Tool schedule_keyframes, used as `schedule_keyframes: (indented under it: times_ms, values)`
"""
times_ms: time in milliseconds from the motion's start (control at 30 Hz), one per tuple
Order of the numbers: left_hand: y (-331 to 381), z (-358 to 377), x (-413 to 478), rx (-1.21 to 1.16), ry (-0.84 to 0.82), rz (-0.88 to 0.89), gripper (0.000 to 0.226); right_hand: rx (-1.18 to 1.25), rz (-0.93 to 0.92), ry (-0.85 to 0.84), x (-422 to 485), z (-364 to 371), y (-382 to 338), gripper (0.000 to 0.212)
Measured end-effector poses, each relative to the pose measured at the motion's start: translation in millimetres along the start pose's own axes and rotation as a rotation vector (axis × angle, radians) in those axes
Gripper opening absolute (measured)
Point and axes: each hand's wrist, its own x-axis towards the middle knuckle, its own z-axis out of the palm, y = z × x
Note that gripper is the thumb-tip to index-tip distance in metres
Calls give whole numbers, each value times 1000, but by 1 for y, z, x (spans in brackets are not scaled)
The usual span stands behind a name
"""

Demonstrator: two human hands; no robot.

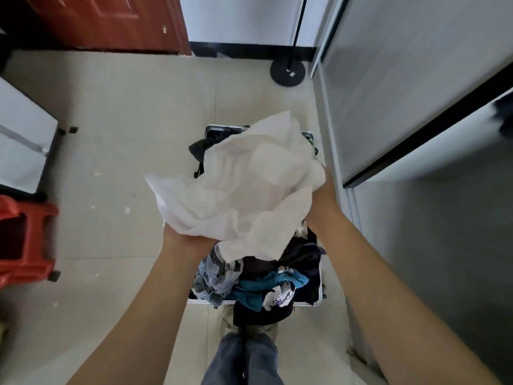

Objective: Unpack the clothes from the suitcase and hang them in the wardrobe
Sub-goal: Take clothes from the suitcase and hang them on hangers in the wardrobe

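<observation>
Pale tiles carry the open suitcase, heaped with clothes. Left hand and right hand hold a white garment above it, each grip closed into cloth; next it likely needs a hanger, then the wardrobe.

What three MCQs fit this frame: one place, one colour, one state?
1. Where is the stool relative to the suitcase? A) left of it B) on it C) right of it
2. What colour is the held garment? A) teal B) white C) red
3. The suitcase is: A) shut B) open, empty C) open, clothes inside
Key: 1 A, the stool stands at the picture's left edge; 2 B, the cloth between left hand and right hand is white; 3 C, dark and teal clothes lie in it.
</observation>
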Motion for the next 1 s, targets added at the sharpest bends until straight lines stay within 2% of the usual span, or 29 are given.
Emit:
schedule_keyframes:
  times_ms: [67,167,200,300,367,433,533,667,733,800,867,933,1000]
  values:
    - [11,13,-19,40,-4,-11,48,-140,-67,-49,-22,-7,-34,11]
    - [31,53,-54,104,-39,29,38,-274,-81,-58,-54,-17,-69,34]
    - [40,68,-68,130,-49,52,42,-314,-91,-56,-67,-20,-82,36]
    - [70,110,-112,150,-92,84,53,-395,-182,2,-109,-32,-130,19]
    - [94,134,-135,159,-101,110,36,-457,-289,86,-129,-43,-158,9]
    - [115,156,-156,180,-136,162,15,-503,-376,153,-147,-52,-186,15]
    - [142,184,-178,238,-106,246,33,-535,-523,240,-176,-64,-231,26]
    - [165,226,-208,342,-235,286,32,-457,-783,424,-208,-83,-281,18]
    - [170,247,-215,310,-262,255,30,-372,-841,432,-224,-94,-303,13]
    - [172,265,-215,320,-268,261,40,-339,-850,380,-236,-102,-321,18]
    - [170,283,-214,349,-279,258,33,-348,-868,368,-244,-114,-338,27]
    - [164,298,-213,372,-281,289,20,-415,-925,455,-252,-130,-354,29]
    - [161,313,-207,422,-284,352,23,-523,-999,557,-260,-149,-372,30]
